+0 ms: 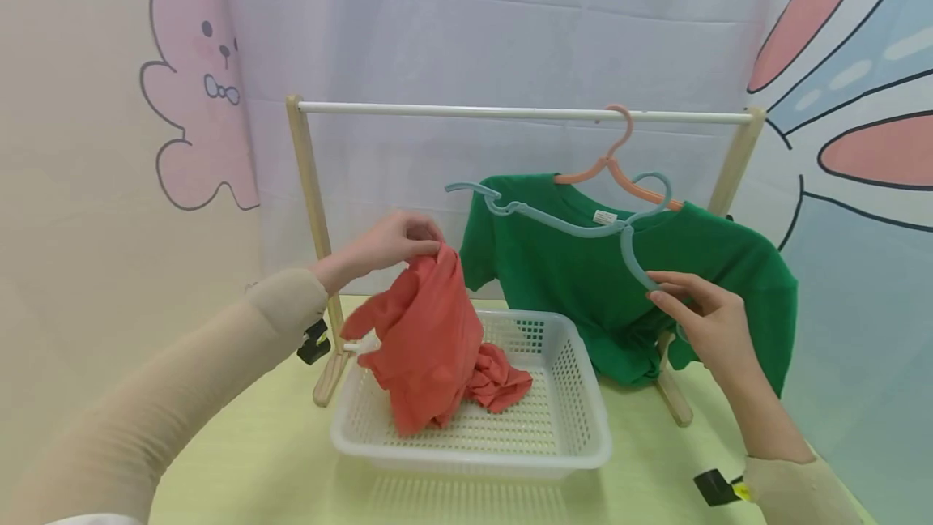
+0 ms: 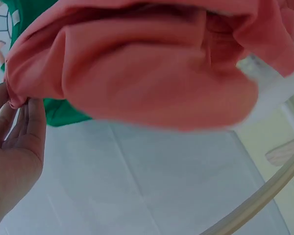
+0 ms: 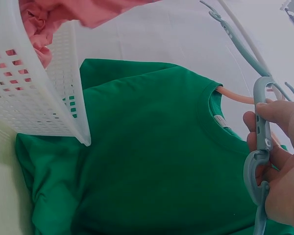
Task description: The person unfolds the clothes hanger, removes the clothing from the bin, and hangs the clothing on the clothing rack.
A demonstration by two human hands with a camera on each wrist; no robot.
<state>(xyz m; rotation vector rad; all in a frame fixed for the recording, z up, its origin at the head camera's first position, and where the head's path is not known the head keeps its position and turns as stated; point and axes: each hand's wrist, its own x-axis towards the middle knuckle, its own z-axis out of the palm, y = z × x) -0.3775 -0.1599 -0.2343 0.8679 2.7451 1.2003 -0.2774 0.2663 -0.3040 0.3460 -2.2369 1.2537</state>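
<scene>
My left hand [image 1: 397, 243] pinches the top of a coral-red garment [image 1: 430, 339], which hangs bunched over a white basket [image 1: 583, 395]. In the left wrist view the cloth [image 2: 147, 78] spreads out from my thumb and fingertips. Over on the right, my right hand [image 1: 703, 318] grips one arm of a blue-grey hanger [image 1: 561, 222]; its other arm points left, with a hooked notch near the end. Behind this hanger a green T-shirt [image 1: 583, 274] hangs on an orange hanger [image 1: 619, 172] from the rack's rod.
A clothes rack with a white rod [image 1: 437, 111] and wooden legs [image 1: 313, 185] stands behind the basket on a pale yellow table [image 1: 262, 460]. More coral-red cloth [image 1: 499, 379] lies in the basket. The green shirt's lower part drapes beside the basket's right side.
</scene>
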